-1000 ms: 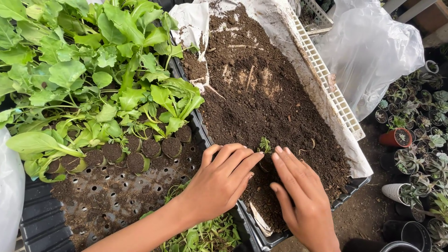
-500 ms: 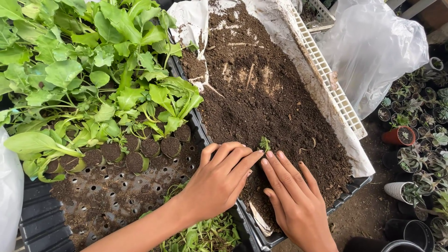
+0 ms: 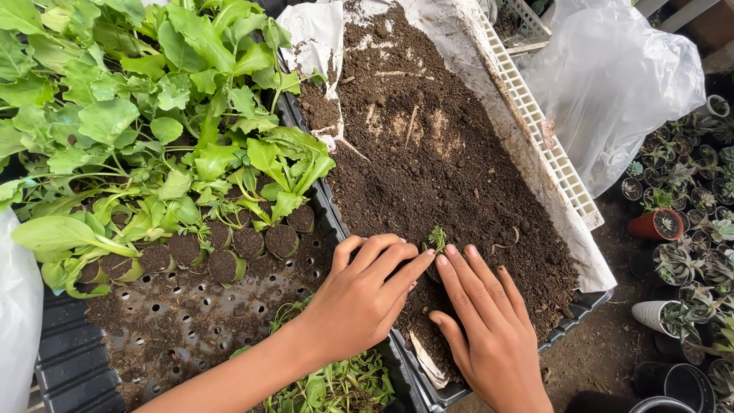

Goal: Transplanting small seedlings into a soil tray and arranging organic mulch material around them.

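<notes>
- Left hand (image 3: 363,294) flat and open, palm down, fingers stretched toward the tiny seedling (image 3: 437,239), fingertips pressing the dark soil (image 3: 428,160) right beside it.
- Right hand (image 3: 483,325) same deal: open, palm down, fingers together, tips touching the soil just on the other side of the seedling. Not gripping anything, either of them.
- Seedling itself sitting upright in the soil, tucked between the two sets of fingertips, near the front end of the soil bed.
- Soil heaped in a long tray lined with white plastic sheet (image 3: 321,34), white slotted crate edge (image 3: 535,126) running along its far side.
- Off to the left, black perforated tray (image 3: 160,321) packed with leafy green seedlings (image 3: 153,130) in round soil plugs (image 3: 248,243); front part of that tray just bare holes with crumbs of dirt.
- Loose bunch of small green plants (image 3: 336,386) lying low between the two trays, right under the left forearm.
- Clear plastic bag (image 3: 619,76) bunched up at upper right.
- Lots of little potted succulents (image 3: 688,252) on the ground at right, including a terracotta pot (image 3: 656,225) and a white pot (image 3: 659,315).
</notes>
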